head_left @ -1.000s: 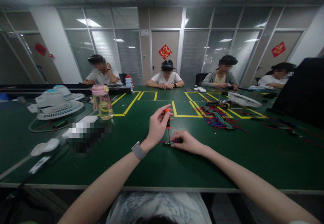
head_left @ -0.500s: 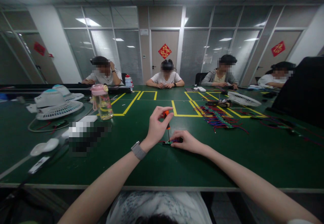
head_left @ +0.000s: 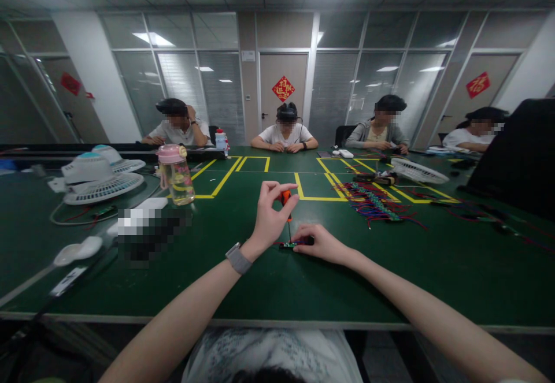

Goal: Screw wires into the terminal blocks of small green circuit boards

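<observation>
My left hand [head_left: 272, 216] is closed on the orange and black handle of a screwdriver [head_left: 287, 199], which stands upright. The thin shaft points down, its tip at a small green circuit board [head_left: 288, 245] on the green table [head_left: 243, 296]. From the right, my right hand [head_left: 319, 242] pinches the board's right end and holds it on the tabletop. Red and dark wires show by the board, partly hidden behind my right fingers.
A pink-lidded bottle [head_left: 177, 175] and white fan parts [head_left: 102, 178] stand at the left. Several wired boards [head_left: 377, 201] lie at the right, near a white fan grille [head_left: 420, 170]. Several people sit across the table. A dark screen [head_left: 515, 157] is far right.
The view has shifted slightly. Both hands keep almost the same pose, with the screwdriver still upright on the board.
</observation>
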Available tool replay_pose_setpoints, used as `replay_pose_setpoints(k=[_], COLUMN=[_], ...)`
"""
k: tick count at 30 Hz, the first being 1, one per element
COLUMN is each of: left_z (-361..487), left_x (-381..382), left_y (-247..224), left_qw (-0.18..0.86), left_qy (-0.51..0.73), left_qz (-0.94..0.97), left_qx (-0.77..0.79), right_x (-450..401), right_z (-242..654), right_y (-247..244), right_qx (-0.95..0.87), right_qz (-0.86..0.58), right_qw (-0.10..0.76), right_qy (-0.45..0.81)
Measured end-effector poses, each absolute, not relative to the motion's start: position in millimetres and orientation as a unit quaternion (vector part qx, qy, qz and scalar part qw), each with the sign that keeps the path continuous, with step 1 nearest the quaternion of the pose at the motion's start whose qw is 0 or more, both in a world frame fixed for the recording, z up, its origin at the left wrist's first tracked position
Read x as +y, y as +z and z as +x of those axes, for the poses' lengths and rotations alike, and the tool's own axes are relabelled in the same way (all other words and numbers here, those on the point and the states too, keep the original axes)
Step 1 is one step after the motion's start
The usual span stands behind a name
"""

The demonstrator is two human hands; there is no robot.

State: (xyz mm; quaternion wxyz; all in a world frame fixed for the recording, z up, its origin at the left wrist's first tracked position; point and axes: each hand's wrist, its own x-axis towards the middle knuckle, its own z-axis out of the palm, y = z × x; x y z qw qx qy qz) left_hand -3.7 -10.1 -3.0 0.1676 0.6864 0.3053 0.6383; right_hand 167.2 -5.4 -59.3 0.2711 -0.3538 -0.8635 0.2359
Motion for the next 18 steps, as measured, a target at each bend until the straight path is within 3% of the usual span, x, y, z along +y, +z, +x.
replay_pose_setpoints(k=[6,13,18], left_z=[-1.6,-3.9,-2.0], left_x=[-8.7,-9.4,-9.4], left_y=[-4.4,-2.9,-3.5], left_qw=[0.321,0.179,0.310], left_qy=[0.631,0.635,0.618], left_qz=[0.666,0.692,0.683], left_qx=[0.237,0.292,0.235], right_x=[-5.2,-4.6,-5.0], right_z=[167.5,167.9,167.8], right_y=[-59.9,-61.3,-60.5], right_qx=[-0.861,-0.860,-0.860], right_qz=[-0.351,-0.352,-0.348], right_qw=[0.276,0.279,0.280], right_qy=[0.243,0.241,0.246])
